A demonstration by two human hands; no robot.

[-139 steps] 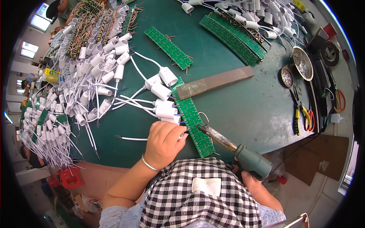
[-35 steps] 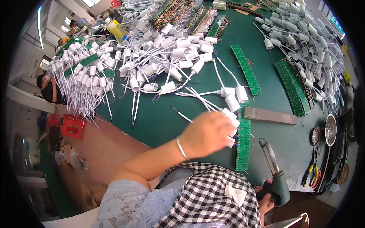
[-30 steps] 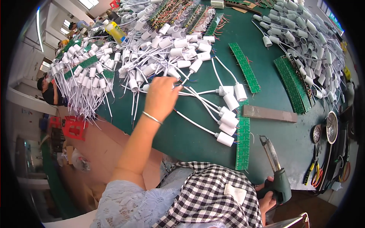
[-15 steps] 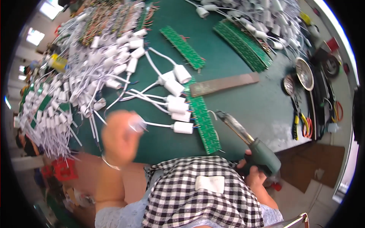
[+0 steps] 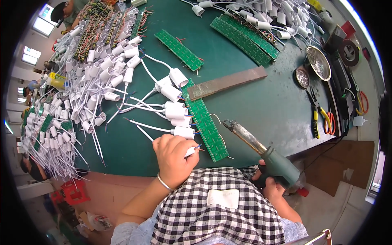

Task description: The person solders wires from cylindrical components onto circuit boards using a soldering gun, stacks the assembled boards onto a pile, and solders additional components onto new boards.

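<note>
My left hand [image 5: 174, 160] is closed around a white lamp socket [image 5: 190, 152], mostly hidden by the fingers. Its bare blue and reddish wire ends point right toward a green circuit board strip [image 5: 209, 134]. Along that strip's left edge lie several white sockets [image 5: 183, 132], their wire ends meeting the board and white cables trailing left. A brown flat bar [image 5: 228, 83] rests across the strip's upper part. In my right hand [image 5: 271, 188] is a green pistol-shaped soldering iron [image 5: 281, 166], its dark tip raised up-left, right of the board and apart from it.
Piles of white sockets and cables [image 5: 92, 98] cover the left side. Further green boards [image 5: 179, 49] lie beyond the bar, with a stack [image 5: 245, 38] farther right. Metal bowl [image 5: 318, 63], small round dish [image 5: 302, 77], pliers [image 5: 315, 118] and tape roll [image 5: 349, 53] sit right.
My left hand has moved right from beside the socket pile to the board's lower end, carrying a socket. The soldering iron stays nearly in place. The whole view has shifted slightly.
</note>
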